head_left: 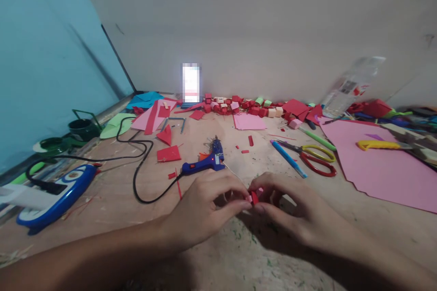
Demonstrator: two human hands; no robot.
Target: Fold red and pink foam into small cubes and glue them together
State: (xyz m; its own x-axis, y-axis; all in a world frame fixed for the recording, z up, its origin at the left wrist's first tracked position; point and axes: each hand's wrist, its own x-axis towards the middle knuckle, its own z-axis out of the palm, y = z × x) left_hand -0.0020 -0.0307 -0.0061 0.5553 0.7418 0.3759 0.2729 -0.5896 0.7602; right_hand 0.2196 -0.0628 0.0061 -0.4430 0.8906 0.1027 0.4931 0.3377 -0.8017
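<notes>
Between the fingertips of both hands is a small red and pink folded paper piece (254, 198), held just above the table. My left hand (210, 195) pinches its left side with thumb and fingers. From the other side, my right hand (290, 200) pinches it too, and the fingers partly cover it. A blue glue gun (201, 163) with a lit red light lies beyond my left hand. Small red paper scraps (251, 140) are scattered past the fingertips. Right of them lie a blue pen (289, 159) and scissors (316, 159) with yellow and red handles.
Many small paper cubes (235, 106) line the wall, near a lit phone (191, 82). A plastic bottle (351, 88) leans at the right, behind pink paper sheets (372, 163) and a yellow cutter (378, 145). A black cord (134, 182) runs to a blue power strip (78, 182).
</notes>
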